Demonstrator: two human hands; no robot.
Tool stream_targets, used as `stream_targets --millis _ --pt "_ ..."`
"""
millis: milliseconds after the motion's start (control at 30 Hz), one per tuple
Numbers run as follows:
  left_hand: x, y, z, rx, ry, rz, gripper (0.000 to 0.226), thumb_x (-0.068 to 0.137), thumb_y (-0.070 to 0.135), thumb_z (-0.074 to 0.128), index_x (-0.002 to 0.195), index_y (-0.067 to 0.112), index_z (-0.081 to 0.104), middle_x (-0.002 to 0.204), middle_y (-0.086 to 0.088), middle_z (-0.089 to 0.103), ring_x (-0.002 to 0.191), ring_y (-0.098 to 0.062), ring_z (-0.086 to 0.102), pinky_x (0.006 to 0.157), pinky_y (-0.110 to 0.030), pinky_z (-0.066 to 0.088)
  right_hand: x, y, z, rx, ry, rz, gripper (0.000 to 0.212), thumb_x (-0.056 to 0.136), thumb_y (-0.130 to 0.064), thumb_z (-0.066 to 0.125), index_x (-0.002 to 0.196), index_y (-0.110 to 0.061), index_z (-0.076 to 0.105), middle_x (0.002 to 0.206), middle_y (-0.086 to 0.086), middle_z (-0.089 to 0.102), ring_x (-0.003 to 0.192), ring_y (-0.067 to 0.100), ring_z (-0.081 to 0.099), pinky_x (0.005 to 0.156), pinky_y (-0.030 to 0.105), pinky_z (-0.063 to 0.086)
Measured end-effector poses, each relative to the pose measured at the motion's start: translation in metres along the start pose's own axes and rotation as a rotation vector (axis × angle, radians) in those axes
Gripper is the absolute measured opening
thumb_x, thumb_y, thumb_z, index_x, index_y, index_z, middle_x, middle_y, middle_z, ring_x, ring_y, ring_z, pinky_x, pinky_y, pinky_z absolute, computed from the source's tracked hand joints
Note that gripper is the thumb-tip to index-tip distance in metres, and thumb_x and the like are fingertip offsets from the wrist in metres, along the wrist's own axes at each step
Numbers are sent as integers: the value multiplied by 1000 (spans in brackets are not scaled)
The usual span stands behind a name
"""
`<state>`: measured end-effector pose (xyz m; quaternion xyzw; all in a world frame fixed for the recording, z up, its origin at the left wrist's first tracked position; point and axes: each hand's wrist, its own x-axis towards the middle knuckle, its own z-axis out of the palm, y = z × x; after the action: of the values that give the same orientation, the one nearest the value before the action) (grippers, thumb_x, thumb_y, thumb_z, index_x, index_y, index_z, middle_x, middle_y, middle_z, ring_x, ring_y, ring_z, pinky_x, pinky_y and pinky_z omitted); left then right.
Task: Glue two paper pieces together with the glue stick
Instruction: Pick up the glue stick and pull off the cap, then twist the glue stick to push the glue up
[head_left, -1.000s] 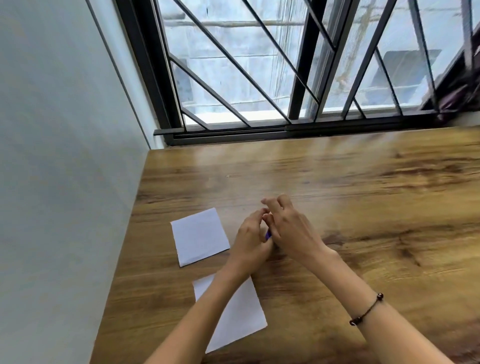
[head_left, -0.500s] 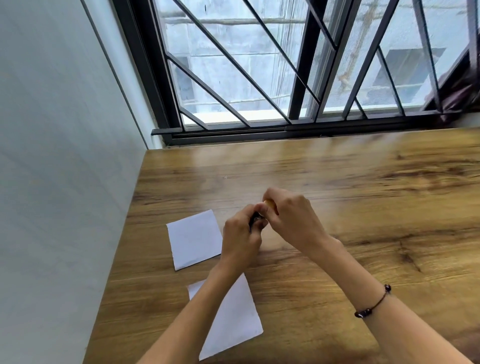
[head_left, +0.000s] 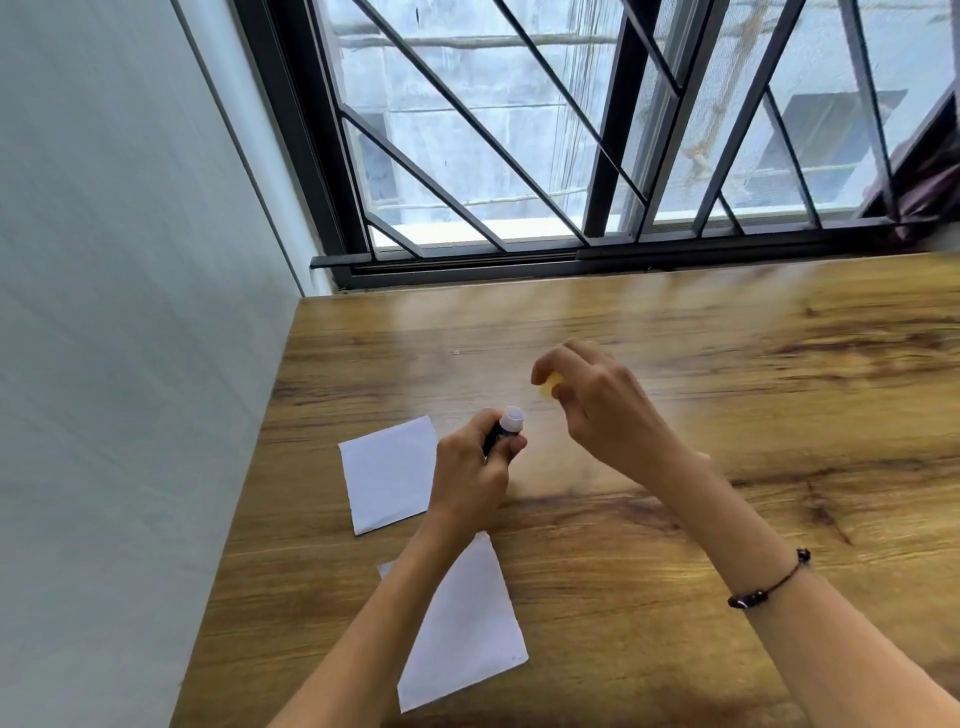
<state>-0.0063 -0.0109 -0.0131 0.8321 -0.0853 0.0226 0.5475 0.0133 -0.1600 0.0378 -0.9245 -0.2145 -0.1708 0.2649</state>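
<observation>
Two hands (head_left: 470, 470) (head_left: 597, 405), uncapped glue stick (head_left: 506, 423), yellow cap (head_left: 551, 385)

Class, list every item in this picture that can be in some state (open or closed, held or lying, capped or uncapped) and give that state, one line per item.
glue stick: uncapped, white tip exposed, held upright
yellow cap: off the stick, held
left hand: closed around the glue stick
right hand: closed on the yellow cap
far paper piece: lying flat, unglued
near paper piece: lying flat, partly under the left forearm
</observation>
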Motion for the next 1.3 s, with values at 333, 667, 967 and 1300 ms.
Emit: stream_targets --millis 333,667,967,1300 --pt "1 2 -1 -64 5 -120 9 86 13 60 94 11 62 89 -12 70 88 -27 64 85 -43 52 -35 28 45 -100 -210 209 29 79 6 49 104 -5 58 106 13 63 102 29 52 83 36 44" --pt "-1 8 -3 -120 2 -114 13 83 14 65 94 19 67 87 0 69 86 -18 64 80 -28 51 -43 24 48 -210 -169 123 49 77 -2 59 124 -9 47 119 12 57 109 31 50 82 41 52" --pt "1 24 -6 -208 140 -74 12 83 16 64 87 27 66 96 -9 67 90 -23 64 83 -40 55 -48 -28 51 475 88 410 33 80 -14 67 107 -17 48 86 -6 59 66 9 57 60 21 50" --pt "1 33 -11 -302 234 -122 25 83 12 64 76 36 63 81 5 67 81 -15 63 81 -36 53 -42 -35 64 1217 179 705 23 78 5 65 97 -3 56 87 10 60 83 21 57 75 28 52"
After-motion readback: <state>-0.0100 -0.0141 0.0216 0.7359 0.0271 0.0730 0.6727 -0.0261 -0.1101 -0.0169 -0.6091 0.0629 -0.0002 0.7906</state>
